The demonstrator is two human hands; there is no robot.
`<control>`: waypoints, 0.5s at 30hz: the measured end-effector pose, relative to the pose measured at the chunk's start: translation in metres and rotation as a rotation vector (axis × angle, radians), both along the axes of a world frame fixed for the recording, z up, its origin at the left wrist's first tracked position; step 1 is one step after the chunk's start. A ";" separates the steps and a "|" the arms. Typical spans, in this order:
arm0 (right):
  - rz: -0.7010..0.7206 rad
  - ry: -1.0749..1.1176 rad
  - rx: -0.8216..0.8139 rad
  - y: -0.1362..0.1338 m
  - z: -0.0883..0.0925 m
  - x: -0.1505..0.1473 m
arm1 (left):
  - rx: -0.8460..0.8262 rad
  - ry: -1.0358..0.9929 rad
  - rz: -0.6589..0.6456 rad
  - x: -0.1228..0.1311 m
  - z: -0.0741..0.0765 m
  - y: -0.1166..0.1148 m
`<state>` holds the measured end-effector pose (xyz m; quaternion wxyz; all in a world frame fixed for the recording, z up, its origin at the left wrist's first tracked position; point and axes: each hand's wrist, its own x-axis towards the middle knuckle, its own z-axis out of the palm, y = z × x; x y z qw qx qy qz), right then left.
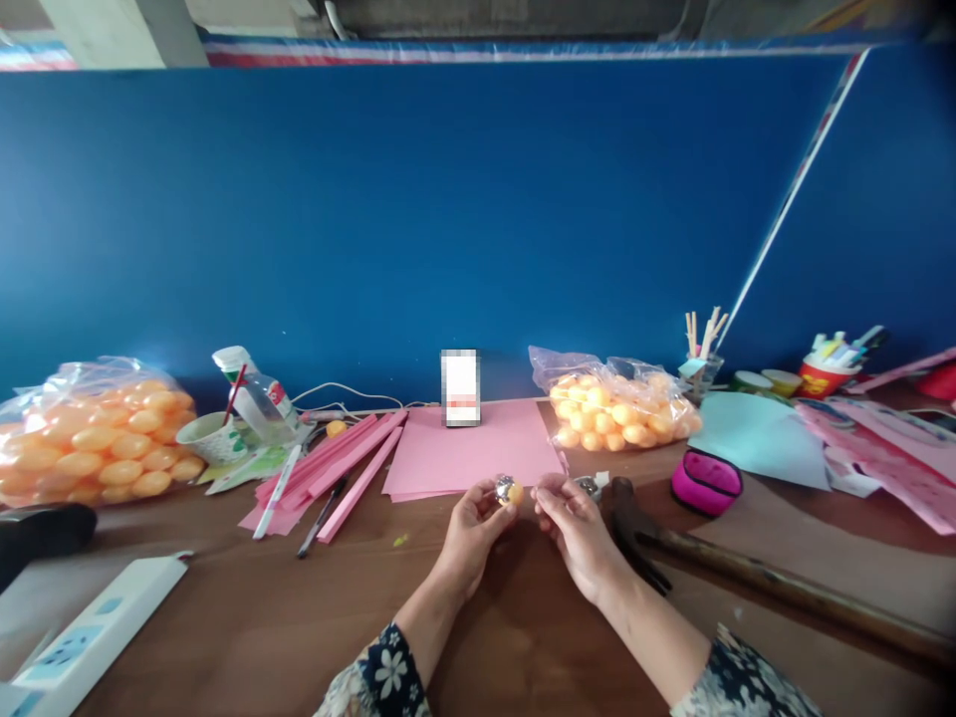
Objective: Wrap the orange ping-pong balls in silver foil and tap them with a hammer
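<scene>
My left hand [472, 528] pinches a small orange ball [514, 493] with a shiny silver cap on top, holding it just above the brown table [246, 617]. My right hand [572, 523] is right beside it, fingers curled toward the ball, thumb and fingertips close together; I cannot make out anything between them. Both hands hover in front of a stack of pink paper sheets [470, 448]. A small silver piece [589, 486] lies on the table just behind my right hand.
Bags of orange balls sit at the left [90, 438] and the back right [619, 403]. Pink paper strips [336, 463], pens, a tipped plastic bottle [258, 393], a paper cup, a magenta pouch [706, 481], a hammer [717, 563], a power strip [97, 627] and a phone [460, 386] surround the hands.
</scene>
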<state>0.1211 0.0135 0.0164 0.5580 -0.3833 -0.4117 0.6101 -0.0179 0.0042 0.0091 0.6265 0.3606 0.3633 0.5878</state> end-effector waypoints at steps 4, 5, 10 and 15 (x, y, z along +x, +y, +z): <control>0.093 0.106 -0.036 0.000 -0.001 0.001 | -0.036 0.031 -0.013 0.000 0.001 0.000; 0.104 0.108 -0.037 0.000 -0.002 0.001 | -0.036 0.039 -0.017 0.000 0.001 0.000; 0.117 0.087 -0.019 -0.001 -0.004 -0.001 | -0.005 0.064 -0.017 0.000 -0.001 0.001; 0.118 0.079 0.003 0.000 -0.004 -0.001 | 0.011 0.077 -0.058 0.000 -0.001 0.001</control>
